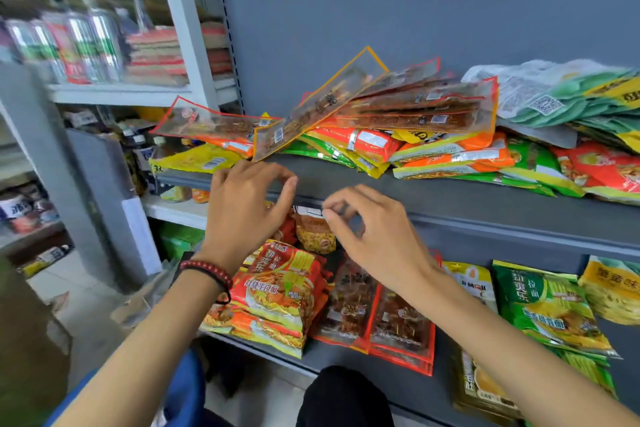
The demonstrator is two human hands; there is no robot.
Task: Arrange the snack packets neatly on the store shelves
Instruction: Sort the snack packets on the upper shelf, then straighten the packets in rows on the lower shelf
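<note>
A small packet of yellow snacks [314,236] stands upright on the lower shelf [415,395], behind stacked noodle packets [277,295]. The right hand [374,236] pinches its top corner with its fingers. The left hand [242,208] is close beside, fingers bent; I cannot tell whether it grips anything. Loose packets [433,146] lie heaped on the upper shelf [415,198].

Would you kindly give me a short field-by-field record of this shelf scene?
upper shelf: untidy heap of packets, clear red-edged strips on top
lower shelf: red noodle packets, green packets to the right
right hand: pinches top of small yellow-snack packet
left hand: fingers curled beside that packet; grip unclear
left wrist: red bead bracelet
</note>
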